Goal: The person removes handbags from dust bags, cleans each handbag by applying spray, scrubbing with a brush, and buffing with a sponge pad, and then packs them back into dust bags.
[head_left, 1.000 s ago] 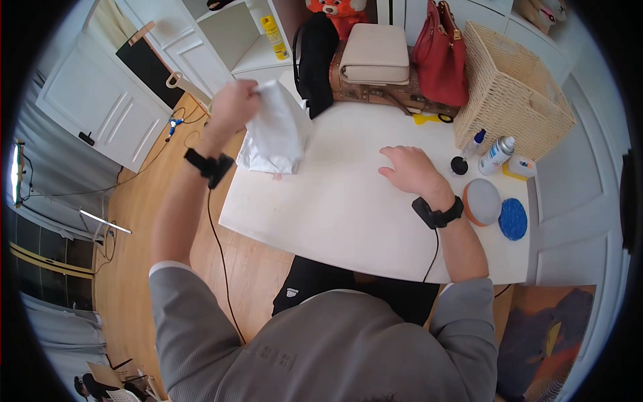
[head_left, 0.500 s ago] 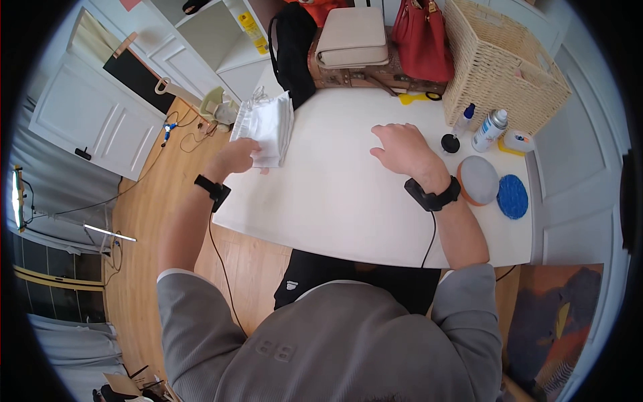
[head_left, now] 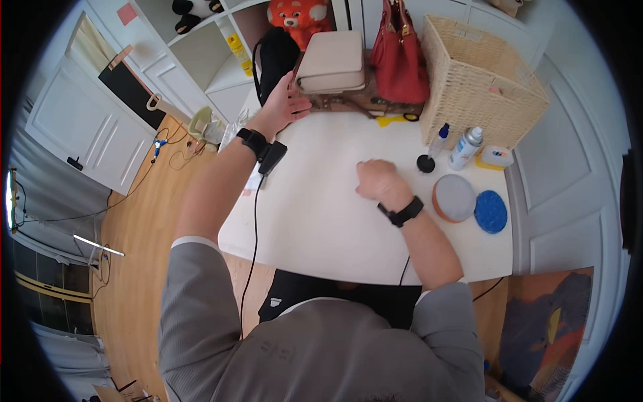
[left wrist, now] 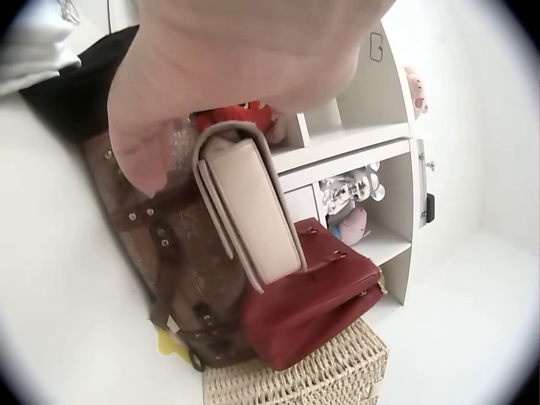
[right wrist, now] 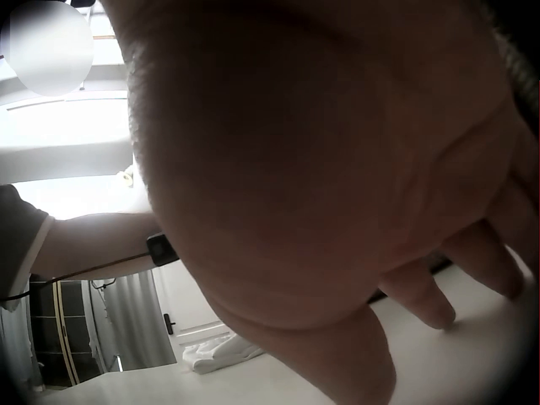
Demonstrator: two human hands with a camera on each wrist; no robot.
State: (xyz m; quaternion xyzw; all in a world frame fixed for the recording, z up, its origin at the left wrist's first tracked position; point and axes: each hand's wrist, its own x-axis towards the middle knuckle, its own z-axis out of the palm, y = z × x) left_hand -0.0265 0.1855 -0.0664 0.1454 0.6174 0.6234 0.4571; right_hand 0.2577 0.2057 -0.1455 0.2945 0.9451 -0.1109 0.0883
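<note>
My left hand (head_left: 284, 107) reaches over the back left of the table, fingers spread and holding nothing. Just beyond its fingers a beige flap bag (head_left: 331, 61) lies on a brown leather suitcase (left wrist: 190, 253). To its left slumps a black bag (head_left: 276, 59). The left forearm partly covers a white drawstring cloth bag (head_left: 253, 182), which shows again in the right wrist view as a folded white bundle (right wrist: 221, 350). My right hand (head_left: 378, 179) hangs loosely curled over the middle of the table, nothing in it, its fingertips (right wrist: 439, 316) close above the white top.
A red handbag (head_left: 400, 67) and a wicker basket (head_left: 469, 100) stand at the back right. Before them are yellow scissors (head_left: 395, 120), a pump bottle (head_left: 439, 141), a spray can (head_left: 467, 149), a grey round pad (head_left: 454, 198) and a blue disc (head_left: 491, 212).
My left hand let go of the white cloth bag at the table's left and moved up and right towards the beige bag. The right hand's fingers drew in slightly.
</note>
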